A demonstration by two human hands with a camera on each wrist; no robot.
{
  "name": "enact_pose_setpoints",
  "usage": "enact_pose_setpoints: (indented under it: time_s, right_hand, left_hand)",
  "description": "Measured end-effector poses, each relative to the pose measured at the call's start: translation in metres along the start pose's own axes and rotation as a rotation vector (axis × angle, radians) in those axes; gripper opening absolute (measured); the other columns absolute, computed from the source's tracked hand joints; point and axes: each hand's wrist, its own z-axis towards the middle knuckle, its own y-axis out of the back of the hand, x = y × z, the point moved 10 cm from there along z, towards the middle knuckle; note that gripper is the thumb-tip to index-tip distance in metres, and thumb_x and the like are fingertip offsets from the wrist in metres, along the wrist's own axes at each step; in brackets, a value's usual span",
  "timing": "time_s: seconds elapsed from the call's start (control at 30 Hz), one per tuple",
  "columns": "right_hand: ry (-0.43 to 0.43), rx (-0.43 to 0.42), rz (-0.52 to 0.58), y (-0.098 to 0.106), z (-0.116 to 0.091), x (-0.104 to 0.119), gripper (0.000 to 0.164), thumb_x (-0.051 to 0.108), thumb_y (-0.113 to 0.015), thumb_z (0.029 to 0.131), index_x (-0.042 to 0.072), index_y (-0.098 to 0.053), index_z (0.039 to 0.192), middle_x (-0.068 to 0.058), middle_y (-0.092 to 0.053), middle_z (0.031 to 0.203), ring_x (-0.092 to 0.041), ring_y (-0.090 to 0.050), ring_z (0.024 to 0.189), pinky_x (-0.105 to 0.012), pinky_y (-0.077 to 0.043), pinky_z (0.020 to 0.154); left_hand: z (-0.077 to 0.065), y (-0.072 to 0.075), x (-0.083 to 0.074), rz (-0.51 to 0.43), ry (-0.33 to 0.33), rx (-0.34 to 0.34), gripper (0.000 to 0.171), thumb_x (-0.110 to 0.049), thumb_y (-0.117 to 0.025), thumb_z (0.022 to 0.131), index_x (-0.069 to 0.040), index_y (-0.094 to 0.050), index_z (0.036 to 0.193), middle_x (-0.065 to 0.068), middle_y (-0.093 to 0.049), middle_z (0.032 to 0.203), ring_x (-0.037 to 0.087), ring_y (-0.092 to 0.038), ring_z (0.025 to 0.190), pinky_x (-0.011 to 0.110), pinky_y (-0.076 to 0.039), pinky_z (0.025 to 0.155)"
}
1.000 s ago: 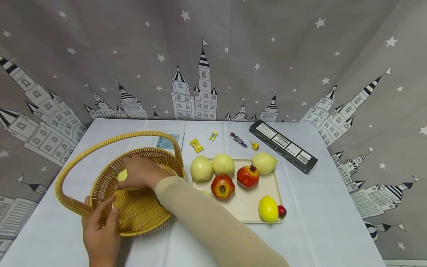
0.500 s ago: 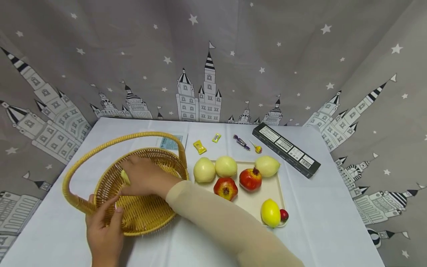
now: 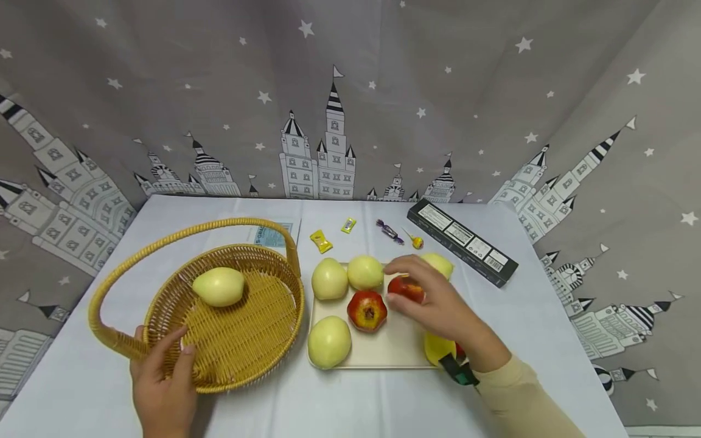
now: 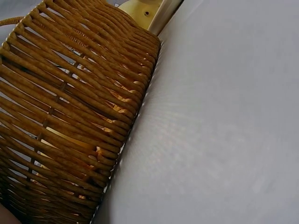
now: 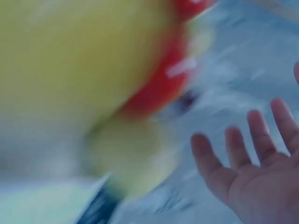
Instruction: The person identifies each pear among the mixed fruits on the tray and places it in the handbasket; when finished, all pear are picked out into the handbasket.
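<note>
A wicker basket (image 3: 246,340) with a tall handle stands at the left. Inside it, near the back left, lies a pale yellow fruit (image 3: 220,287) with a pointed end. My left hand (image 3: 164,386) grips the basket's near-left rim; the left wrist view shows mostly the woven wall (image 4: 79,93). Over the cream tray (image 3: 389,359), my right hand (image 3: 438,304) hovers with fingers spread and nothing held. It is nearest to a red pomegranate (image 3: 405,288), partly covering it. Another pomegranate (image 3: 367,311) sits just left of that. The right wrist view is blurred.
Several pale yellow fruits (image 3: 329,342) and a lemon (image 3: 437,348) lie on the tray. Behind are yellow-wrapped sweets (image 3: 321,241), a purple-wrapped sweet (image 3: 390,232), a lollipop (image 3: 417,242) and a long black box (image 3: 462,241). A printed packet (image 3: 272,236) lies behind the basket.
My right hand has let go of the pale yellow fruit in the basket and moved right, over the tray. The left hand stays at the basket rim.
</note>
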Motion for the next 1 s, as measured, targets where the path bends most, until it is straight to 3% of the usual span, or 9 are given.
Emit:
enact_pose_setpoints:
  time_s: [0.07,0.17,0.23,0.33,0.6,1.0]
  right_hand:
    - [-0.153,-0.093,-0.047,0.029,-0.014,-0.051,0.041,0.019,-0.072,0.088,0.019,-0.057,0.126,0.001,-0.051,0.13,-0.022,-0.05,0.119,-0.049,-0.046,0.097]
    - [-0.304,-0.127,-0.142,0.052,-0.022,-0.105,0.05,0.029,-0.073,0.087,0.018,-0.053,0.132,-0.004,-0.046,0.137,-0.028,-0.045,0.124,-0.052,-0.044,0.097]
    - [-0.376,-0.117,-0.169,0.056,-0.024,-0.13,0.057,0.034,-0.074,0.085,0.016,-0.052,0.135,-0.006,-0.043,0.141,-0.031,-0.044,0.125,-0.052,-0.044,0.097]
    - [-0.427,-0.102,-0.172,0.051,-0.028,-0.15,0.062,0.037,-0.075,0.083,0.016,-0.05,0.137,-0.008,-0.039,0.145,-0.033,-0.044,0.124,-0.052,-0.043,0.098]
    - [-0.428,-0.112,-0.196,0.045,-0.039,-0.159,0.057,0.031,-0.076,0.083,0.021,-0.051,0.133,-0.005,-0.04,0.141,-0.03,-0.05,0.114,-0.048,-0.047,0.095]
    - [-0.371,-0.144,-0.262,0.066,-0.023,-0.134,0.055,0.03,-0.076,0.081,0.017,-0.054,0.13,-0.006,-0.05,0.135,-0.027,-0.054,0.107,-0.045,-0.051,0.086]
  left_hand:
    - [-0.001,0.002,0.0,0.001,0.007,-0.005,0.031,-0.013,-0.064,0.091,-0.015,-0.068,0.122,-0.007,-0.027,0.155,0.004,-0.015,0.142,0.029,-0.011,0.115]
    - [-0.001,0.003,0.002,-0.012,0.027,-0.008,0.031,-0.013,-0.064,0.091,-0.015,-0.068,0.122,-0.007,-0.025,0.156,0.005,-0.015,0.142,0.028,-0.011,0.115]
    - [-0.001,0.004,0.002,-0.026,0.037,-0.003,0.031,-0.013,-0.064,0.091,-0.014,-0.068,0.122,-0.007,-0.024,0.156,0.004,-0.014,0.142,0.028,-0.01,0.115]
    - [0.0,0.002,0.002,-0.037,0.039,0.013,0.031,-0.013,-0.064,0.092,-0.015,-0.068,0.122,-0.008,-0.026,0.156,0.003,-0.013,0.142,0.029,-0.01,0.115]
    - [0.001,0.002,-0.004,-0.043,-0.009,0.023,0.03,-0.011,-0.064,0.091,-0.012,-0.068,0.12,-0.005,-0.026,0.156,0.005,-0.014,0.142,0.033,-0.012,0.115]
    - [0.002,0.001,-0.006,-0.052,-0.031,0.027,0.03,-0.011,-0.063,0.091,-0.011,-0.068,0.12,-0.003,-0.024,0.157,0.005,-0.014,0.142,0.031,-0.012,0.114]
